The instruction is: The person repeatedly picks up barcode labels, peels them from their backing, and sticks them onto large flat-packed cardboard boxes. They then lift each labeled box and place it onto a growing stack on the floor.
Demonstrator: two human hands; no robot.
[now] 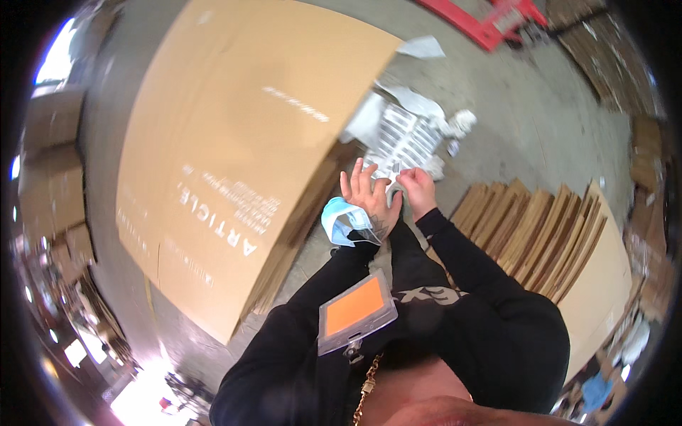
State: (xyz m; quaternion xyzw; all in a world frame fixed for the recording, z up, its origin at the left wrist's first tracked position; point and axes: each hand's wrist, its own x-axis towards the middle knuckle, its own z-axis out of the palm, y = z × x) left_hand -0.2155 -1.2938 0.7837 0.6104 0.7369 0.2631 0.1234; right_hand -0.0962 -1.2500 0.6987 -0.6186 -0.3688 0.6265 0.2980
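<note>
My left hand (pixel 369 197) is held out with its fingers spread, beside the edge of a large stack of flat cardboard (pixel 234 128). A light blue face mask (pixel 339 216) hangs around its wrist. Close by on the right, my right hand (pixel 418 190) is closed in a pinch. A small whitish bit shows between the two hands; what the pinch holds is too small to make out. Just beyond my fingertips are white sheets of printed labels (pixel 403 138), with crumpled white paper (pixel 462 123) around them.
Several folded cardboard pieces (pixel 526 231) lean in a row at my right. A red pallet jack (pixel 486 21) stands at the far right on the grey floor (pixel 526 142). Boxes (pixel 53 184) are stacked along the left. A badge holder (pixel 357 310) hangs from my chest.
</note>
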